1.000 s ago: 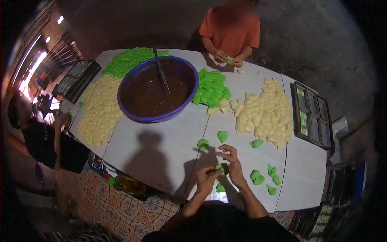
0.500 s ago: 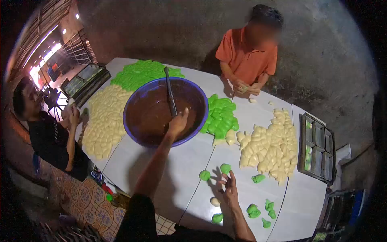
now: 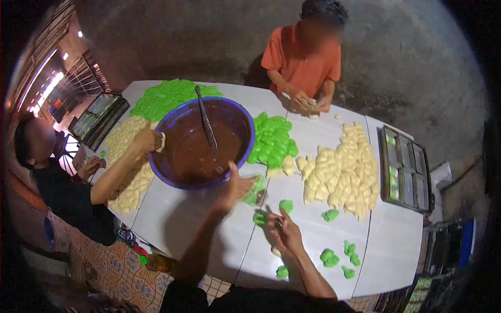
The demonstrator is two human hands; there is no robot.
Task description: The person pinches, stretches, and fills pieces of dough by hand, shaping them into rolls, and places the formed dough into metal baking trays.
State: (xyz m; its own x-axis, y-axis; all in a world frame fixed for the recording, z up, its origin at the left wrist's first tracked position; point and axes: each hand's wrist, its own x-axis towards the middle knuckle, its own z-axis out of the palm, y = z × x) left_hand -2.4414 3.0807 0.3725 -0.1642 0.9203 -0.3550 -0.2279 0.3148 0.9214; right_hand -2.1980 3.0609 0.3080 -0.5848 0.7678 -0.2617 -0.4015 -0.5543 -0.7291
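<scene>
My left hand (image 3: pixel 235 187) is just in front of the basin, thumb raised, with a blurred piece of green dough (image 3: pixel 254 191) at its fingers. Over the white table, my right hand (image 3: pixel 286 233) has its fingers apart and holds nothing. Its fingertips are close to two green dough balls, one on the left (image 3: pixel 260 218) and one farther back (image 3: pixel 286 206); whether they touch is hard to tell. A cream dough piece (image 3: pixel 276 251) is partly hidden beside this hand. Brown filling (image 3: pixel 201 151) lies in the blue basin (image 3: pixel 252 148), where a dark long-handled spatula (image 3: pixel 206 121) leans.
Green dough pieces (image 3: pixel 271 138) and cream ones (image 3: pixel 342 175) cover parts of the table (image 3: pixel 219 250). A compartment tray (image 3: pixel 407 169) is at the right edge. One co-worker (image 3: pixel 308 57) shapes dough opposite; another (image 3: pixel 68 188) reaches to the basin's left rim.
My left hand has left the basin, moving toward me, and green dough now shows at its fingers. The co-worker on the left has stretched an arm to the basin with a pale piece.
</scene>
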